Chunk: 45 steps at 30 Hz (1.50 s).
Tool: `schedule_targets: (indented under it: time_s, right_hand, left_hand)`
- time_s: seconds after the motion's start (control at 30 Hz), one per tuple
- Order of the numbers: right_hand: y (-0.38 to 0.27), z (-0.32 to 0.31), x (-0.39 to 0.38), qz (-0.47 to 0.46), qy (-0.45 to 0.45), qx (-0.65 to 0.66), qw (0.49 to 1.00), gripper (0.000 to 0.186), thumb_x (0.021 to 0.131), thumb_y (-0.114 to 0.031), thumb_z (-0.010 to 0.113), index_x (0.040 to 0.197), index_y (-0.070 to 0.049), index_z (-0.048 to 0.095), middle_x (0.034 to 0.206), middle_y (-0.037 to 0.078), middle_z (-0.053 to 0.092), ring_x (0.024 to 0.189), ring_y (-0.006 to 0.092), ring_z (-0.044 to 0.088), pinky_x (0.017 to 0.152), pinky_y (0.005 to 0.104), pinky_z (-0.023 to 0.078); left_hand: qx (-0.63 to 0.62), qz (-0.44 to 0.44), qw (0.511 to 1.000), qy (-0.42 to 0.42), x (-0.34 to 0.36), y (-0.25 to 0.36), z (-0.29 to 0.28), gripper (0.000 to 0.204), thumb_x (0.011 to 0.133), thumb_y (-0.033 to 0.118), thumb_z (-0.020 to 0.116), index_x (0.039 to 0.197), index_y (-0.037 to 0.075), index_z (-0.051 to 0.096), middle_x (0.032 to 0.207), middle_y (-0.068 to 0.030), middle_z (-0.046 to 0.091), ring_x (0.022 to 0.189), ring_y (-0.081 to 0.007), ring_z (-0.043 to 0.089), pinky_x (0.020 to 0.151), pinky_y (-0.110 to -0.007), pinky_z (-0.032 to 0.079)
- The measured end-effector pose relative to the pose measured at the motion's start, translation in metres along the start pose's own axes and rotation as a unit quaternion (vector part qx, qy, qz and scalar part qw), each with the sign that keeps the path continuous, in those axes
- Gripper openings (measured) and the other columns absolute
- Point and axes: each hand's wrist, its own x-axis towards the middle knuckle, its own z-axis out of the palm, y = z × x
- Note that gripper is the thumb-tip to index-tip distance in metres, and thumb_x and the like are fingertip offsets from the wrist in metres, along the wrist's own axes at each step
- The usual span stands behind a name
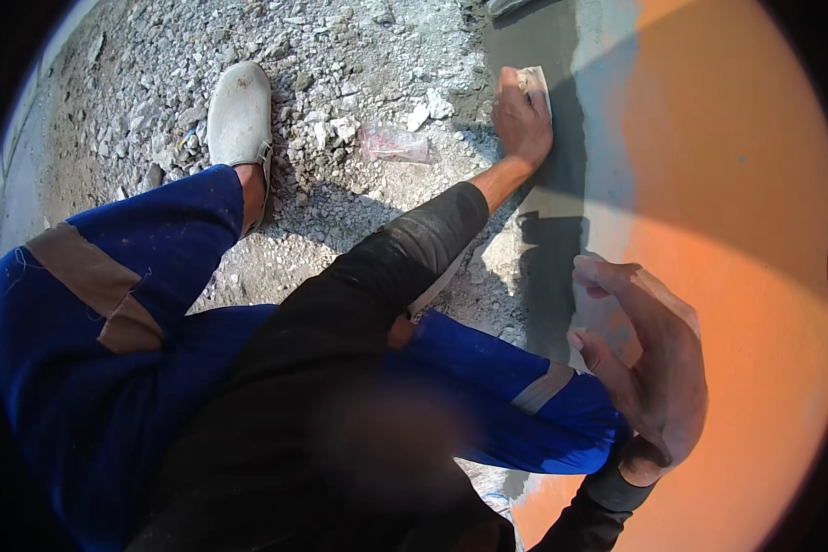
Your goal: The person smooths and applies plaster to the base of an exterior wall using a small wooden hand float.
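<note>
My left hand reaches out to the wet-looking grey band along the foot of the wall. Its fingers are closed around a small, pale, flat-edged piece, pressed to that band; the grip hides most of it, and its kind is unclear. Closer to me, my right hand is by the orange wall, fingers curved and thumb apart, with nothing seen between them. Whether it touches the wall I cannot tell.
Gravel and rubble cover the ground left of the wall. A crumpled clear plastic wrapper lies among the stones. My foot in a pale clog rests on the gravel, and my bent blue-trousered knee comes close to the wall.
</note>
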Motion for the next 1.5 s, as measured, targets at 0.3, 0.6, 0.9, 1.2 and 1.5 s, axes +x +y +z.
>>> schedule_targets:
  time_s: [0.3, 0.6, 0.9, 1.2, 1.5]
  right_hand:
    - [-0.002, -0.002, 0.01, -0.016, 0.0, -0.002, 1.0, 0.057, 0.08, -0.01, 0.086, 0.133, 0.003, 0.068, 0.114, 0.022, 0.074, 0.108, 0.0417, 0.071, 0.096, 0.0449, 0.056]
    - [-0.005, 0.0, 0.007, 0.004, -0.009, 0.008, 1.0, 0.055, 0.081, -0.008, 0.087, 0.132, -0.002, 0.069, 0.113, 0.022, 0.073, 0.104, 0.0445, 0.07, 0.092, 0.0467, 0.057]
    - [-0.007, -0.003, 0.014, 0.008, -0.021, -0.01, 1.0, 0.061, 0.083, -0.018, 0.086, 0.136, 0.004, 0.067, 0.113, 0.023, 0.074, 0.108, 0.0398, 0.072, 0.098, 0.0434, 0.056]
    - [-0.002, -0.003, 0.001, 0.005, -0.007, 0.015, 1.0, 0.052, 0.084, -0.01, 0.085, 0.133, -0.001, 0.069, 0.115, 0.021, 0.074, 0.109, 0.0432, 0.07, 0.095, 0.0469, 0.057]
    - [-0.009, -0.001, 0.017, 0.01, -0.015, -0.013, 1.0, 0.059, 0.084, -0.02, 0.085, 0.135, 0.004, 0.067, 0.112, 0.023, 0.074, 0.107, 0.0397, 0.071, 0.095, 0.0437, 0.056]
  left_hand:
    - [-0.006, -0.049, 0.989, -0.139, -0.089, 0.026, -0.038, 0.019, 0.105, 0.014, 0.055, 0.12, 0.001, 0.056, 0.113, -0.0274, 0.065, 0.102, -0.053, 0.065, 0.083, -0.059, 0.051]
    - [0.013, 0.022, 1.0, 0.002, 0.054, 0.035, 0.005, 0.017, 0.103, 0.013, 0.058, 0.109, 0.001, 0.048, 0.105, -0.0261, 0.063, 0.099, -0.0522, 0.061, 0.082, -0.063, 0.043]
    - [-0.056, -0.004, 0.99, -0.133, -0.097, 0.043, -0.043, 0.017, 0.101, 0.013, 0.059, 0.114, 0.002, 0.054, 0.108, -0.0249, 0.063, 0.098, -0.0527, 0.063, 0.082, -0.06, 0.048]
    - [0.002, 0.037, 0.999, -0.009, 0.043, 0.041, 0.0, 0.017, 0.1, 0.01, 0.06, 0.104, -0.001, 0.048, 0.104, -0.0284, 0.065, 0.092, -0.0559, 0.061, 0.079, -0.064, 0.044]
    - [-0.02, -0.004, 0.998, -0.054, -0.06, 0.037, -0.02, 0.015, 0.102, 0.012, 0.058, 0.113, 0.002, 0.053, 0.104, -0.0241, 0.064, 0.098, -0.0508, 0.064, 0.081, -0.059, 0.048]
